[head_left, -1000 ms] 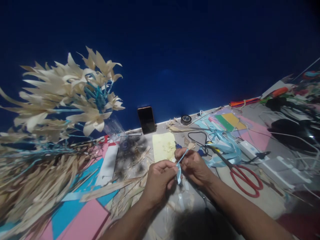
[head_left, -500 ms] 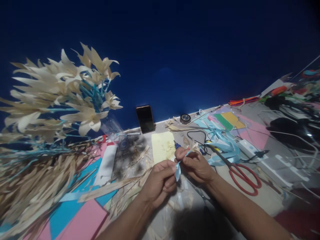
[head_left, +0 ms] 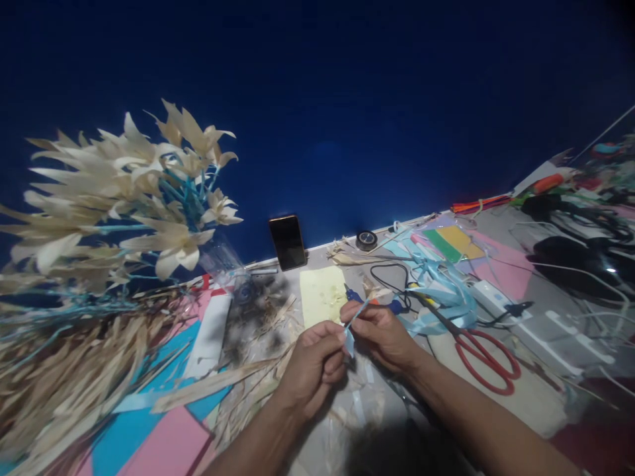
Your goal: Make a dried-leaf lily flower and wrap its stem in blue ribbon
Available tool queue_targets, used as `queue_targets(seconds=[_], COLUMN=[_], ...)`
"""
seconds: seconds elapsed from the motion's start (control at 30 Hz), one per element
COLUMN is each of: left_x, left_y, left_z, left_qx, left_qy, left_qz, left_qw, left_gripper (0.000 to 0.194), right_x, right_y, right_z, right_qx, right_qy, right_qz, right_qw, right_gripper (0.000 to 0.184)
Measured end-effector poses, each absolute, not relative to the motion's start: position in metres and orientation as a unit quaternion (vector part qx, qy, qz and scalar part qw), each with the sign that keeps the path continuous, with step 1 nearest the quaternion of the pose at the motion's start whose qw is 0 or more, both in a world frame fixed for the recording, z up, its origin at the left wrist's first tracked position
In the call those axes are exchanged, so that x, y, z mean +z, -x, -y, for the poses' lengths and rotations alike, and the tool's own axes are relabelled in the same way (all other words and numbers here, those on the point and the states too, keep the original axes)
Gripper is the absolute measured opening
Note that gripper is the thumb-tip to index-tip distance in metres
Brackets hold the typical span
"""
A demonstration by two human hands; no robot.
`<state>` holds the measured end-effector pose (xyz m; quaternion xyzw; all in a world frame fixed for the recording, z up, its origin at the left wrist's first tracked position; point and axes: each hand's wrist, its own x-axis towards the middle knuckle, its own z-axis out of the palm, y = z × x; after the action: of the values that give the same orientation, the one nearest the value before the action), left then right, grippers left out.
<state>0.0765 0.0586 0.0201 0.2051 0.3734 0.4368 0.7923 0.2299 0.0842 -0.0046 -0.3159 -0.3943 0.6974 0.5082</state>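
Low over the middle of the table, my left hand point(head_left: 317, 360) pinches a strip of light blue ribbon point(head_left: 350, 344) between thumb and fingers. Close beside it, my right hand point(head_left: 384, 334) is closed on a thin light blue stem point(head_left: 359, 311), whose upper end sticks out above the fingers. Ribbon and stem meet between the two hands; how they are joined is too small to see. Behind the hands lies a pale yellow sheet point(head_left: 320, 291) with dried drips on it. A blue object point(head_left: 394, 305) is partly hidden behind my right hand.
Pale husk flowers point(head_left: 169, 244) on blue stems fan out at left, above dried husks point(head_left: 74, 370). A phone point(head_left: 288, 243) leans on the blue wall near a roll of tape point(head_left: 366, 240). Red-handled scissors point(head_left: 489, 360), blue ribbons point(head_left: 446, 291) and a power strip point(head_left: 550, 344) lie right.
My right hand has turned slightly, and the stem now points up more clearly above its fingers. The left hand still pinches the ribbon. The whole view has shifted slightly.
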Motion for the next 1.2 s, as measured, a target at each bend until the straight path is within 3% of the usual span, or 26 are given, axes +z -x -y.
queue_targets(seconds=[0.07, 0.23, 0.37, 0.6, 0.77, 1.03, 1.2], left_x=[0.02, 0.018, 0.015, 0.015, 0.009, 0.009, 0.004], left_y=[-0.078, -0.08, -0.078, -0.078, -0.079, -0.081, -0.083], left_z=[-0.059, -0.059, -0.059, -0.059, -0.059, -0.055, -0.056], left_qx=[0.46, 0.477, 0.451, 0.488, 0.481, 0.479, 0.509], left_qy=[-0.207, -0.233, -0.232, -0.261, -0.321, -0.274, -0.301], left_qz=[-0.395, -0.429, -0.405, -0.423, -0.469, -0.411, -0.451], left_qw=[0.768, 0.731, 0.761, 0.717, 0.668, 0.726, 0.668], left_gripper=[0.029, 0.03, 0.032, 0.031, 0.029, 0.037, 0.034], right_x=[-0.009, -0.014, -0.008, -0.015, -0.013, -0.004, -0.008], right_y=[-0.228, -0.224, -0.225, -0.229, -0.228, -0.226, -0.223], right_z=[-0.084, -0.086, -0.088, -0.088, -0.09, -0.086, -0.083], right_qx=[0.706, 0.648, 0.623, 0.673, 0.604, 0.532, 0.521], right_qy=[0.323, 0.35, 0.344, 0.344, 0.399, 0.426, 0.413], right_qz=[0.4, 0.441, 0.455, 0.404, 0.445, 0.5, 0.505], right_qw=[0.487, 0.514, 0.535, 0.516, 0.527, 0.535, 0.551], right_gripper=[0.038, 0.029, 0.025, 0.032, 0.026, 0.019, 0.018])
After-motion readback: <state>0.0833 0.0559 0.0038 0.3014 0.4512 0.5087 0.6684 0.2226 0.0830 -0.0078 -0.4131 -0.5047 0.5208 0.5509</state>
